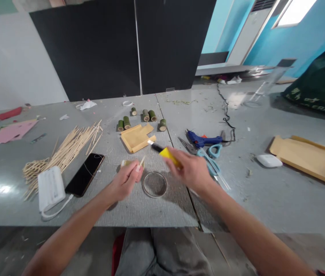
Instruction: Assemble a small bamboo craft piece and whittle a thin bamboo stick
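Just beyond-left of the thin ring (pixel 154 197), the left hand (pixel 125 179) pinches a pale stick (pixel 141 162); right of it, the right hand (pixel 192 168) grips a yellow-and-black knife (pixel 168 154). Farther beyond, bamboo segments (pixel 146 115) look already cut; leftward, bamboo sticks (pixel 68 147) lie unassembled.

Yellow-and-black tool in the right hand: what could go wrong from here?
If the yellow-and-black tool in the right hand slips, its tip may catch the left hand gripping the pale stick close by. The ring near both hands could be knocked. The phone beside the left arm might get nudged.
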The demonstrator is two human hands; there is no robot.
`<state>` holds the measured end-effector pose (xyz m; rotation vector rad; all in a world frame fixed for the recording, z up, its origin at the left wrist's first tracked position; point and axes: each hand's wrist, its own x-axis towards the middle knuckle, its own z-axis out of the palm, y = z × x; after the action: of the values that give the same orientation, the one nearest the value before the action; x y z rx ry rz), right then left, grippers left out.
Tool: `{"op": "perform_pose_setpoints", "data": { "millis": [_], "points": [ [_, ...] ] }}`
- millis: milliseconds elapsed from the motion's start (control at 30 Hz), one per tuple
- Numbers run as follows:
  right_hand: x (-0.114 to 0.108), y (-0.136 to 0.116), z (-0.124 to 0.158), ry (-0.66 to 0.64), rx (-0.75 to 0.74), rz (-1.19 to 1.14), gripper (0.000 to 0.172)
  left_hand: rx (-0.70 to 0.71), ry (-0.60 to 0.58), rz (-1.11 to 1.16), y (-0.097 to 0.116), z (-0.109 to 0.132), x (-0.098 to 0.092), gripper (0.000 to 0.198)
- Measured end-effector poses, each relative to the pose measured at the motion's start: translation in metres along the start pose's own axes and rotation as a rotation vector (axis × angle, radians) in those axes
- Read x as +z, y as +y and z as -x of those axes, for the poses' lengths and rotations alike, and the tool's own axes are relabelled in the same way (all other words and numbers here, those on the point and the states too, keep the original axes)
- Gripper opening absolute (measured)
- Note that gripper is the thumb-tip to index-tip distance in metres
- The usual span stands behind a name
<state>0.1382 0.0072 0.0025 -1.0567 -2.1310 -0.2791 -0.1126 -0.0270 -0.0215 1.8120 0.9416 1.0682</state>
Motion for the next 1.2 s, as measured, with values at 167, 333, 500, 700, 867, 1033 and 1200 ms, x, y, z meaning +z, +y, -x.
{"op": "perform_pose_setpoints", "data": {
  "millis": [167,333,500,700,867,1033,1200],
  "points": [
    [-0.007,0.015,-0.001,0.097,0.02,-0.104,0.036,-0.045,0.008,0.094,0.003,0.0,0.006,0.043],
    [-0.004,-0.006,0.001,-0.153,-0.176,-0.266,0.037,-0.116,0.057,0.314,0.002,-0.003,0.005,0.038],
    [0.002,-0.012,0.002,-0.187,-0.185,-0.259,0.038,-0.106,0.038,0.361,0.003,-0.002,0.004,0.036],
    [0.002,-0.009,0.003,-0.227,-0.16,-0.277,0.038,-0.075,0.022,0.256,0.001,-0.001,0.003,0.04],
    [0.001,-0.01,0.002,-0.244,-0.134,-0.337,0.037,-0.024,-0.005,0.186,0.0,0.0,0.001,0.041],
    [0.0,-0.006,0.001,-0.264,-0.134,-0.454,0.037,-0.029,-0.041,0.024,0.005,0.004,-0.003,0.042],
    [-0.003,-0.005,0.001,-0.299,-0.183,-0.453,0.037,-0.011,-0.061,-0.027,0.004,0.005,-0.004,0.037]
  ]
}}
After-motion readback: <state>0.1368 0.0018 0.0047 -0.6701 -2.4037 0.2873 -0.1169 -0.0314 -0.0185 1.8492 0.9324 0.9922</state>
